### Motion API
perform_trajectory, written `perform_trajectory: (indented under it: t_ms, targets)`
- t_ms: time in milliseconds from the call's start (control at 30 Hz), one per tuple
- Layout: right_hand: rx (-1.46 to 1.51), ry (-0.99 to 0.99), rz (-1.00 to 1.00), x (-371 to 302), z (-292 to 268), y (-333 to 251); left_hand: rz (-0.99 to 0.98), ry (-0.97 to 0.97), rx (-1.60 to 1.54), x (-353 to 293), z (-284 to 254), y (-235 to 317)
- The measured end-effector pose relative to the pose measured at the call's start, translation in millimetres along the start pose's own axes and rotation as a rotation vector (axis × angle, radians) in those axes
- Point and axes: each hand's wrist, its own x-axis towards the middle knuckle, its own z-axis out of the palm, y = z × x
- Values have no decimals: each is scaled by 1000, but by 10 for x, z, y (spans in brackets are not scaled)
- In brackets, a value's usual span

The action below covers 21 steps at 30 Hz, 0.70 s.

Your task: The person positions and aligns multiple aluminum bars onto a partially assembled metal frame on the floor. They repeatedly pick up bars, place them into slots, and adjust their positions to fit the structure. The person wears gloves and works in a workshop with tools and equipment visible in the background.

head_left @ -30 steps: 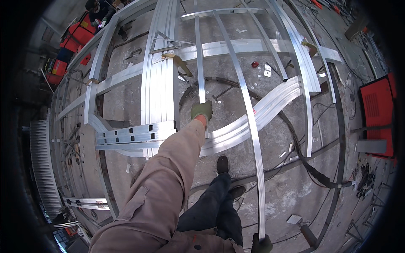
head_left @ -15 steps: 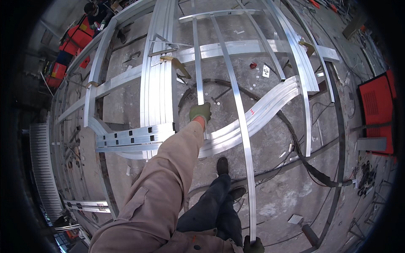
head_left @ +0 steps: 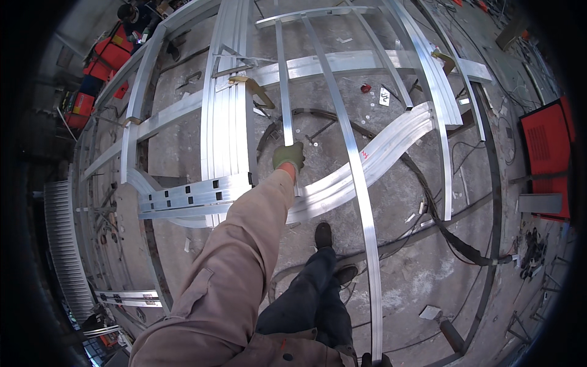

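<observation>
My left hand [head_left: 289, 158], in an olive-green glove, is closed around the near end of a narrow metal bar [head_left: 285, 85] that runs away from me. Beneath that hand lies a curved, ribbed metal beam [head_left: 391, 142]. At the bottom edge my right hand [head_left: 374, 361], in a dark glove and mostly cut off, grips the near end of a long metal bar [head_left: 362, 211]. That bar passes over the curved beam toward a far crosspiece [head_left: 330, 13]. A perforated metal strip [head_left: 202, 194] lies left of my left forearm.
A wide stack of ribbed beams [head_left: 225, 134] bears a brass-coloured clamp [head_left: 255, 92]. Dark cables [head_left: 422, 177] cross the concrete floor near my boots [head_left: 323, 235]. A red machine [head_left: 546, 156] stands at right. At far left, another person [head_left: 139, 23] works near red equipment [head_left: 111, 52].
My right hand and the long bar's near end have shifted slightly right and downward. My left hand keeps its hold on the shorter bar, and the whole view has moved a little.
</observation>
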Motion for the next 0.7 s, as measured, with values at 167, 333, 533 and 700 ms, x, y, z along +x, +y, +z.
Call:
perform_trajectory:
  t_ms: [167, 333, 533, 700]
  targets:
    - [-25, -27, 39, -53, -331, -328, -7, -3, -31, -37, 11, 16]
    - [32, -3, 25, -62, -614, -621, -4, -13, -30, -40, 12, 15]
    - [-14, -17, 15, -84, -711, -400, -21, -44, -18, -6, 3, 40]
    - [102, -66, 87, -127, -711, -696, 1, 9, -13, 55, 2, -32]
